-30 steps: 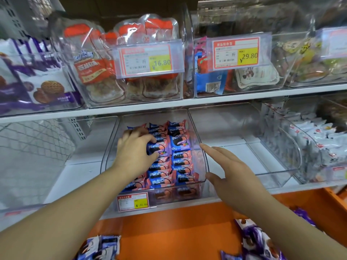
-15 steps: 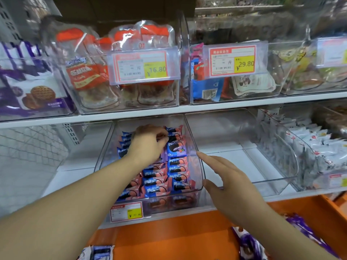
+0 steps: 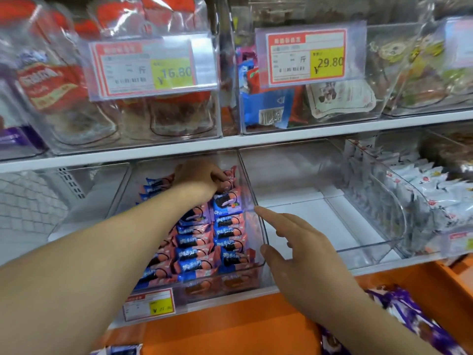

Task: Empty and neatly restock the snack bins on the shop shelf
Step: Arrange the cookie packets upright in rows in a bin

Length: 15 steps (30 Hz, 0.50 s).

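The left hand has reached farther toward 12 o'clock, from the middle of the clear plastic snack bin to its back, fingers now curled on the rearmost pink-and-blue biscuit packets.

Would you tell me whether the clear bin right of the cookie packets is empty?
Empty: the clear plastic bin shows only bare white shelf through its floor.

The white shelf carries clear bins of wrapped snacks, side by side.
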### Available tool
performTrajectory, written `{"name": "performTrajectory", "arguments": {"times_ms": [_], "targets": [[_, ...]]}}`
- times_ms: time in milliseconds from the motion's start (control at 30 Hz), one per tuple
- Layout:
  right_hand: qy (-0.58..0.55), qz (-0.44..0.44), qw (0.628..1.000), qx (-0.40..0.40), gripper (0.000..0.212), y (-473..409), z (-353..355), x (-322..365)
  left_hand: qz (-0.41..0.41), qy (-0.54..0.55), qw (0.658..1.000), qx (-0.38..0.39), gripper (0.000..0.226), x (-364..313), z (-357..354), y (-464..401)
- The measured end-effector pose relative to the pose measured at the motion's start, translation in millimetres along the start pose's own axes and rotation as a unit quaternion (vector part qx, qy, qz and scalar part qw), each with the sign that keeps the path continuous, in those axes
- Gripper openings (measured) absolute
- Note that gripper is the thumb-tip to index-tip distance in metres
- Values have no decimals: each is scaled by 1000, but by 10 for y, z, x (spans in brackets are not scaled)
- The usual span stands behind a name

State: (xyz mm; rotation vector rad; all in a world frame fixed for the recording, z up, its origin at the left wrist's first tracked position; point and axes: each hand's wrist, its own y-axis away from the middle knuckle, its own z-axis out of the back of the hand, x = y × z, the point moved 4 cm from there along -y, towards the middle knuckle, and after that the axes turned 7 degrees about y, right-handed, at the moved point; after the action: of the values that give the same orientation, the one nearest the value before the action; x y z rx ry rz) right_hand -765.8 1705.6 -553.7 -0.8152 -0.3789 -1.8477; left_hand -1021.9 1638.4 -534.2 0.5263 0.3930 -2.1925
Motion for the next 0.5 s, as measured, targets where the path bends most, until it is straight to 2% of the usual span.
{"name": "performTrajectory", "arguments": {"times_ms": [233,367,500], "targets": [[31,0,1000,-2,62,27,7,45,-2,139,977,-159,12,109,257,218],[40,-12,999,0,63,40,9,107,5,176,965,-193,11,229,319,426],[73,8,997,-22,63,43,23,182,36,304,934,-184,17,227,350,796]]}}
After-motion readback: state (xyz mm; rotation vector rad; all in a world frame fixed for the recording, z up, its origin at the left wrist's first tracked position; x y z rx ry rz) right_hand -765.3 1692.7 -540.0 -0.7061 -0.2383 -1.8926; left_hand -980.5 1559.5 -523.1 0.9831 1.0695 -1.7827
